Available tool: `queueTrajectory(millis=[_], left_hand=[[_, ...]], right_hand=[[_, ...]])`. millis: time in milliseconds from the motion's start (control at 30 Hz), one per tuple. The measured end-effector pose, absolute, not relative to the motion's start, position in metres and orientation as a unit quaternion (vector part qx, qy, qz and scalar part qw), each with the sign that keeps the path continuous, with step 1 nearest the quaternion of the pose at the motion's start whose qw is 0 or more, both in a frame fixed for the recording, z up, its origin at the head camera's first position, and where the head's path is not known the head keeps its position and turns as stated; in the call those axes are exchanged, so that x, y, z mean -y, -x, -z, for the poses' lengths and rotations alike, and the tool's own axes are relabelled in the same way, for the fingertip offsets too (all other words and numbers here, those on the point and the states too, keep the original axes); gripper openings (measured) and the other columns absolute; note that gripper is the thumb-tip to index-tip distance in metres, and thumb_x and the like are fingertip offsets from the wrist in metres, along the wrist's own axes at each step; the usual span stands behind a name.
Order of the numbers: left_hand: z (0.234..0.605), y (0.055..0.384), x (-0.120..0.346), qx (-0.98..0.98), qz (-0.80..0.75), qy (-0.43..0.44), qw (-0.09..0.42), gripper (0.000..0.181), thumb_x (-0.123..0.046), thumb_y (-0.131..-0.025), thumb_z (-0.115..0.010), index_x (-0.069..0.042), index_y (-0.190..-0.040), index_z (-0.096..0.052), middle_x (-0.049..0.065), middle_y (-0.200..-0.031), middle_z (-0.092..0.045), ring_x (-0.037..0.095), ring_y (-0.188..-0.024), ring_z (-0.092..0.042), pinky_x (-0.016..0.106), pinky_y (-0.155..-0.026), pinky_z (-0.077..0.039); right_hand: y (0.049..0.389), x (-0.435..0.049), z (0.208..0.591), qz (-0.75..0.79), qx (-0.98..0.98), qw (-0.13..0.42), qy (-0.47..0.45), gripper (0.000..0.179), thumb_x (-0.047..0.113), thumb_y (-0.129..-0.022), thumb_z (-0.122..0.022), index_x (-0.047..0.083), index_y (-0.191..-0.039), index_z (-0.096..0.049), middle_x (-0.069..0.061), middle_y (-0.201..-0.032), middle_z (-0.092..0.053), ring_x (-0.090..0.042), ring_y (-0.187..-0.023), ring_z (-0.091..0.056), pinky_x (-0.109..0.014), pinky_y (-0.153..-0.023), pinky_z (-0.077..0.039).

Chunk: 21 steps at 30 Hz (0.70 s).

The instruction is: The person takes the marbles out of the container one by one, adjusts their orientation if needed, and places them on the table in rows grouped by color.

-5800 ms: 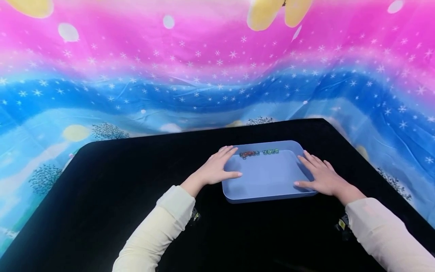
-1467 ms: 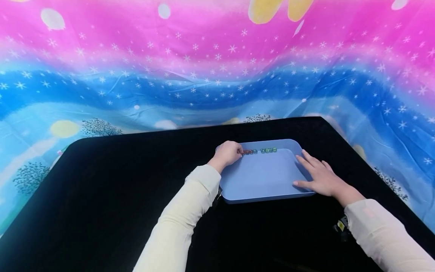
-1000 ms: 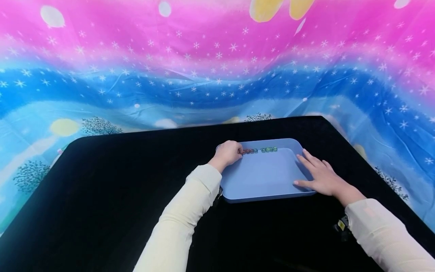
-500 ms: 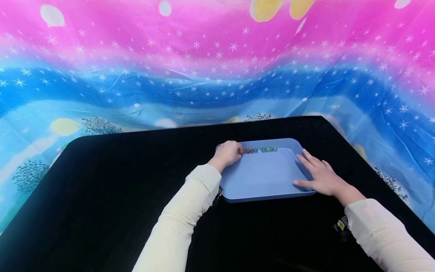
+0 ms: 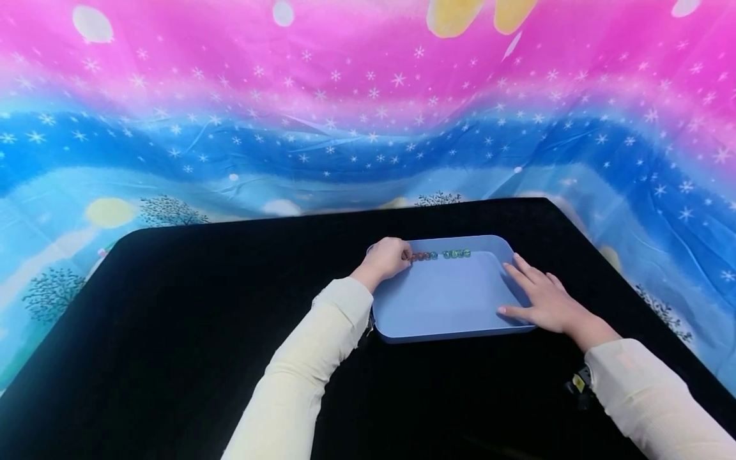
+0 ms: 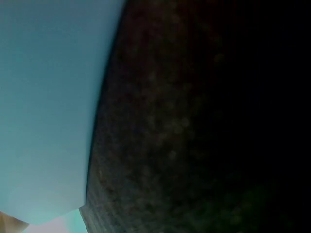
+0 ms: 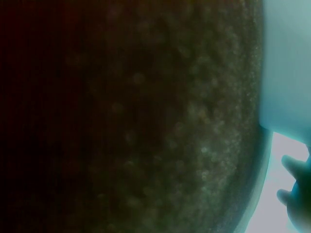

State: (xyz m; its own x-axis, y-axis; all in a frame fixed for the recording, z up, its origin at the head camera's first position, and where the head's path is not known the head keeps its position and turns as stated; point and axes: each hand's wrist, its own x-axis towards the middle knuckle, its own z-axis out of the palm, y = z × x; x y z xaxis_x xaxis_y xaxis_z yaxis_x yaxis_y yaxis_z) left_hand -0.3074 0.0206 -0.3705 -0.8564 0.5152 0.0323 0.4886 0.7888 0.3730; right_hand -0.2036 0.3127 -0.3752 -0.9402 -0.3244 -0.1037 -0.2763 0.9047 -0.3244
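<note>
A shallow blue-grey tray [image 5: 448, 300] lies on the black cloth. Along its far wall runs a row of small shiny marbles, a reddish-brown group [image 5: 424, 256] on the left and a green group [image 5: 457, 253] on the right, with a small gap between. My left hand [image 5: 386, 259] reaches over the left rim, its fingers curled and pinching a marble at the row's left end; the hand partly hides it. My right hand [image 5: 543, 297] rests on the tray's right rim with its fingers spread. The wrist views show mainly tray walls and dark cloth.
Black cloth [image 5: 201, 332] covers the table around the tray. Behind it hangs a pink and blue snowflake-patterned curtain [image 5: 345, 128]. Close to the left wrist camera is the tray's outer wall [image 6: 48, 107].
My left hand has gone from the tray's left rim to the left end of the row, where a marble lay just below the line. During the last second it barely moves. My right hand stays put.
</note>
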Motion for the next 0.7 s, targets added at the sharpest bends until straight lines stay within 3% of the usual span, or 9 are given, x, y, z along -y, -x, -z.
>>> queueTrajectory(millis=[700], left_hand=[[0.3706, 0.305, -0.0173, -0.93, -0.23, -0.282, 0.048, 0.014, -0.017, -0.083, -0.059, -0.013, -0.095, -0.065, -0.002, -0.089, -0.061, 0.006, -0.074, -0.053, 0.019, -0.063, -0.044]], right_hand=[[0.2032, -0.3118, 0.3731, 0.144, -0.974, 0.072, 0.157, 0.087, 0.053, -0.078, -0.053, 0.003, -0.138, -0.014, -0.019, -0.141, 0.005, -0.045, -0.123, -0.009, -0.064, -0.089, -0.005]])
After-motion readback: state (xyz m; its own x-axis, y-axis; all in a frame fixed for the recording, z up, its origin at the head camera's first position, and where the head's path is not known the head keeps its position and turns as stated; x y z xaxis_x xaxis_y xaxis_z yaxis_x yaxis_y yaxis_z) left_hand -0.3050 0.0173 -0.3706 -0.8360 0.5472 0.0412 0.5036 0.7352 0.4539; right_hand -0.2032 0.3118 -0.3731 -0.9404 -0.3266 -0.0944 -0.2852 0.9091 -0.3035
